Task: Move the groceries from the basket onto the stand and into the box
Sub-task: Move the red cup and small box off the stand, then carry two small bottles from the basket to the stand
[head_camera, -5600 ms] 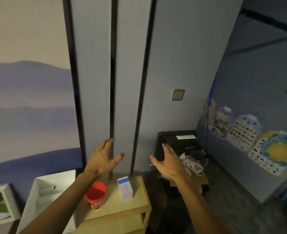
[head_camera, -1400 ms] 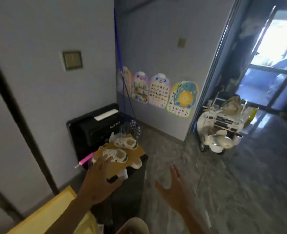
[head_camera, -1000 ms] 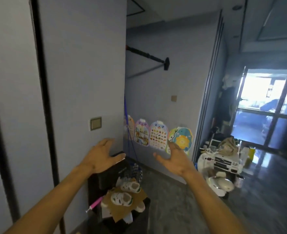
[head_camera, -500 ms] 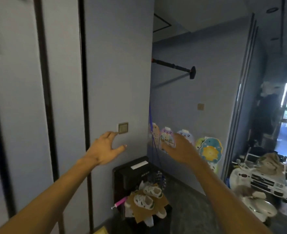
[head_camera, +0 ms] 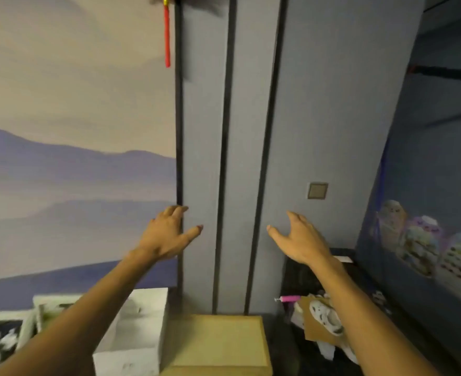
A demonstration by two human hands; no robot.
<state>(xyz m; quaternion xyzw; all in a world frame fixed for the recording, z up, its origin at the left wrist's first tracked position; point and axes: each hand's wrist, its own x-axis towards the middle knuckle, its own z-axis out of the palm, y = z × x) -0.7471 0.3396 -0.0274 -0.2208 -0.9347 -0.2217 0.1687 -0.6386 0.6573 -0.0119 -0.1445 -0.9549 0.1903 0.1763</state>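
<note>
Fingers (head_camera: 175, 211) spread, left hand (head_camera: 164, 237) and right hand (head_camera: 301, 242) raised above stand (head_camera: 218, 340).

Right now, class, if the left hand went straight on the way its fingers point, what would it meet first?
The left hand points forward and up. Nothing shows in between, so it would likely first meet the wall, at the black strip edging the mountain mural; depth is unclear.

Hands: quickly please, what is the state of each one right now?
Left hand: open, holding nothing.
Right hand: open, holding nothing.
</note>
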